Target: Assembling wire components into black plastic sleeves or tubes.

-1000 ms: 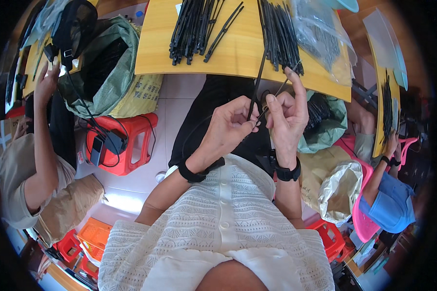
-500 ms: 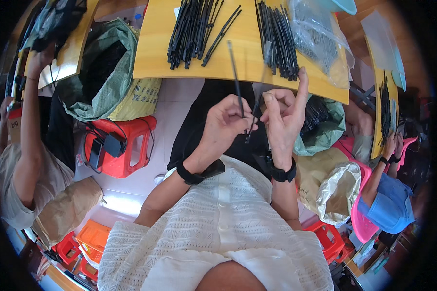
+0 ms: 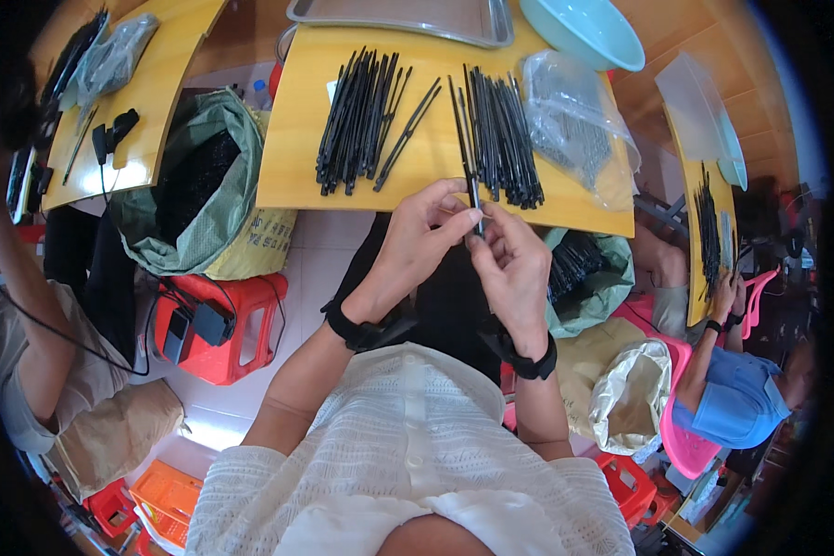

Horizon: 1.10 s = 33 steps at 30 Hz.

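Observation:
Two slim black strips (image 3: 463,139), close together, stand up from my fingers in front of the yellow table (image 3: 296,199). My left hand (image 3: 415,236) pinches them near their lower ends between thumb and fingers. Just to its right, my right hand (image 3: 516,264) has its fingers curled round the same lower ends, thumb against them. The ends themselves are partly hidden by my fingers. Ahead on the table lies a left pile of black strips (image 3: 357,125), with a few loose strips (image 3: 407,134) beside it. A right pile of black strips (image 3: 505,139) lies beyond my right hand.
A clear plastic bag of thin parts (image 3: 574,120), a metal tray (image 3: 403,20) and a light-blue basin (image 3: 588,32) are on the table. Green sacks (image 3: 139,227) stand left and right below it. A red stool (image 3: 222,347) is at left. Other people sit at both sides.
The two strips, spread apart before, are now side by side. My right hand's raised index finger has curled in and closed on them. The view has shifted, showing more of the table's far side.

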Each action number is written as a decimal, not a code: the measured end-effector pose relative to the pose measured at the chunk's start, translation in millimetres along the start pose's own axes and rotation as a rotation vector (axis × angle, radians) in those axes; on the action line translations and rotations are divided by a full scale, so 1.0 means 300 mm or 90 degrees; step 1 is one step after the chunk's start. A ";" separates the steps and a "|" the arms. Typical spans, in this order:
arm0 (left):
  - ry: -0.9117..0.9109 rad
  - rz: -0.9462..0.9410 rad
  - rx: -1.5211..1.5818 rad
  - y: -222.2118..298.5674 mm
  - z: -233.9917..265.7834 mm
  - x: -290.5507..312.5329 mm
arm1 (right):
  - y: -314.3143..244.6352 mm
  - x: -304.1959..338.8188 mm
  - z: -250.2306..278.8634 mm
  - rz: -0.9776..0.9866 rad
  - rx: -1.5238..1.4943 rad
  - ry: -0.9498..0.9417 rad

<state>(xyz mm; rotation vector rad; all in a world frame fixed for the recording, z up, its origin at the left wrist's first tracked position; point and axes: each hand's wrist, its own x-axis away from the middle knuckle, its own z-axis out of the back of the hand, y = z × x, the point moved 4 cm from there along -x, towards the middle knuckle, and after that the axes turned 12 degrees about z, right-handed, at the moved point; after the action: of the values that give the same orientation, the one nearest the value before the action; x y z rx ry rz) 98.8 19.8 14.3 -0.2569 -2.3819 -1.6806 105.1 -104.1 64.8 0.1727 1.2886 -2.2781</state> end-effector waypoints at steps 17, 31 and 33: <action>0.025 -0.090 -0.167 0.172 -0.003 -0.083 | 0.094 -0.093 0.150 -0.002 0.144 0.030; -0.451 -0.387 0.000 0.616 -0.161 0.386 | -0.462 -0.217 0.245 0.114 -0.540 -0.013; -0.385 -0.380 -0.047 0.627 -0.134 0.428 | -0.518 -0.273 0.189 0.312 -0.727 -0.078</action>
<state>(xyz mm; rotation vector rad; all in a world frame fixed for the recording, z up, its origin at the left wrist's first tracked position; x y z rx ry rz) 28.0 47.0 232.8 -0.0661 -3.0623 -2.1942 107.2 -56.0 243.1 -0.0609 1.9784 -0.9153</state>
